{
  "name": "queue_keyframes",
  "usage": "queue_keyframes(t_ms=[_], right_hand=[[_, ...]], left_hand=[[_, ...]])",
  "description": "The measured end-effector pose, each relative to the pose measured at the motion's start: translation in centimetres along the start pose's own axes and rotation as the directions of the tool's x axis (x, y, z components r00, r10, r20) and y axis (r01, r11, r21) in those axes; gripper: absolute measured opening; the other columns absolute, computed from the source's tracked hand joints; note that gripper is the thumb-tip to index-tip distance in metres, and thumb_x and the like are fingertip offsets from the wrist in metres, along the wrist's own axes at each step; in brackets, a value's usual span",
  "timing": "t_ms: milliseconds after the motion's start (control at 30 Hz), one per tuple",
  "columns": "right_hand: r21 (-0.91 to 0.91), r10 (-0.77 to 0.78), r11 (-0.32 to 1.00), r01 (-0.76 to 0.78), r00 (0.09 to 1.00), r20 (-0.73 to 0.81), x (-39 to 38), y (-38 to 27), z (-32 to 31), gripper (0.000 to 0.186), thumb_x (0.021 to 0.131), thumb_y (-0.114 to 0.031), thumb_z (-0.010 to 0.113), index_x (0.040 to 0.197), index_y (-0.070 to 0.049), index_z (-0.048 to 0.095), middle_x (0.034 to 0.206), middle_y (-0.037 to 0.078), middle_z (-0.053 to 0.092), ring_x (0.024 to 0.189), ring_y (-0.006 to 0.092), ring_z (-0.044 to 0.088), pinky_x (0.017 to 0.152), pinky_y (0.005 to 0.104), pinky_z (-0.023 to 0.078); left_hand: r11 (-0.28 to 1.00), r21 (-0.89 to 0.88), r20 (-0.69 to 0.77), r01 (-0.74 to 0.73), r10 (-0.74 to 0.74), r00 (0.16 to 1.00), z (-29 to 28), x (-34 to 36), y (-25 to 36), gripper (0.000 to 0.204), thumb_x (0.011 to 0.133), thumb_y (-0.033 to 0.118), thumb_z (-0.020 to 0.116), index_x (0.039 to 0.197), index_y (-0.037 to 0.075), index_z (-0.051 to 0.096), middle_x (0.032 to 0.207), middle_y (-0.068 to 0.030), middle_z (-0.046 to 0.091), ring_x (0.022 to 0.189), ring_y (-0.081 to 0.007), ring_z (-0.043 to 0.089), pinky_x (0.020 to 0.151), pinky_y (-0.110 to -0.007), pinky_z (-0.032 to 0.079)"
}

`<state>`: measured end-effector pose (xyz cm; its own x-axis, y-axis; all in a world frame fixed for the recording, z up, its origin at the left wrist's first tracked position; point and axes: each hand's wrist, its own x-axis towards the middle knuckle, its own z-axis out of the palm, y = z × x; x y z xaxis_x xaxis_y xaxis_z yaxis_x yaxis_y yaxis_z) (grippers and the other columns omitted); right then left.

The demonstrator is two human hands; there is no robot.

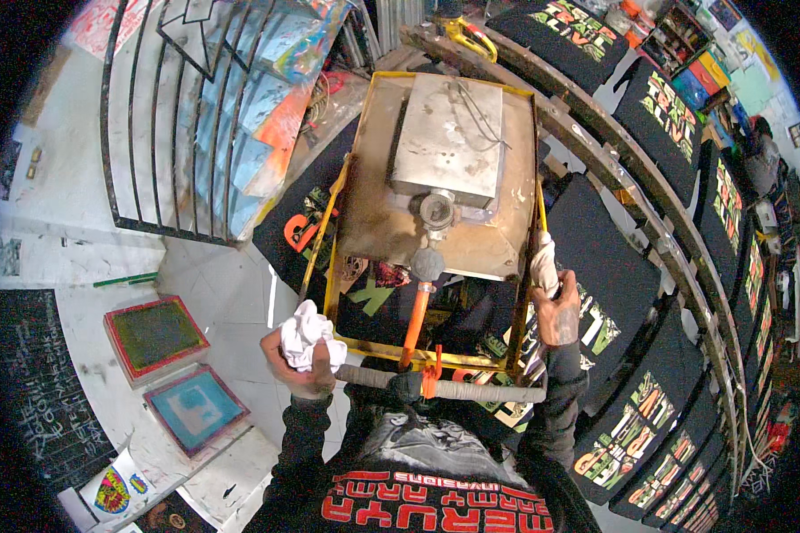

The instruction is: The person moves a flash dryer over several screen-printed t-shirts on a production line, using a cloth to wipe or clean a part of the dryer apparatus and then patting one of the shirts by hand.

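My left hand is closed on a crumpled white cloth, at the left end of a pale wrapped bar. My right hand curls around a beige cloth-wrapped handle on the right side of a yellow metal frame. Within that frame sits a dirty metal plate carrying a grey metal box. An orange rod slopes from a round joint toward the wrapped bar. Below the frame, a black printed T-shirt shows in part.
Several black printed T-shirts lie in a row on the right, beside long curved-looking rails. Two framed screens, one red-edged and one blue, rest on a white surface at left. A black metal grille stands at upper left.
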<state>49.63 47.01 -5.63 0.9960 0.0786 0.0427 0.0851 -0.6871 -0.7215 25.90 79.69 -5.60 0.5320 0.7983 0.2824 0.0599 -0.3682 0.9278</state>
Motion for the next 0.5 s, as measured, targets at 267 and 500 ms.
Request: queue_keyframes(t_ms=[267, 500], right_hand=[[-0.128, -0.006, 0.992, 0.005, 1.000, -0.012, 0.0, 0.4, 0.2, 0.032, 0.080, -0.011, 0.070, 0.103, 0.001, 0.053, 0.093, 0.018, 0.061, 0.084, 0.0318, 0.060, 0.079, 0.0411, 0.048], [0.011, 0.029, 1.000, -0.029, 1.000, 0.013, 0.3, -1.1, 0.0, 0.029, 0.080, -0.010, 0.069, 0.101, 0.000, 0.052, 0.090, 0.017, 0.060, 0.082, 0.0303, 0.060, 0.077, 0.0401, 0.047]], left_hand=[[0.980, 0.193, 0.184, 0.048, -0.084, 0.979, -1.4, 0.2, -0.1, 0.054, 0.086, 0.041, 0.064, 0.114, -0.005, 0.062, 0.095, -0.0171, 0.068, 0.083, -0.0276, 0.068, 0.077, -0.040, 0.054], [0.981, 0.192, 0.180, -0.037, 0.002, 0.984, -2.5, -0.9, -2.9, 0.056, 0.085, 0.043, 0.071, 0.115, -0.003, 0.061, 0.095, -0.0086, 0.064, 0.077, -0.0199, 0.063, 0.062, -0.035, 0.053]])
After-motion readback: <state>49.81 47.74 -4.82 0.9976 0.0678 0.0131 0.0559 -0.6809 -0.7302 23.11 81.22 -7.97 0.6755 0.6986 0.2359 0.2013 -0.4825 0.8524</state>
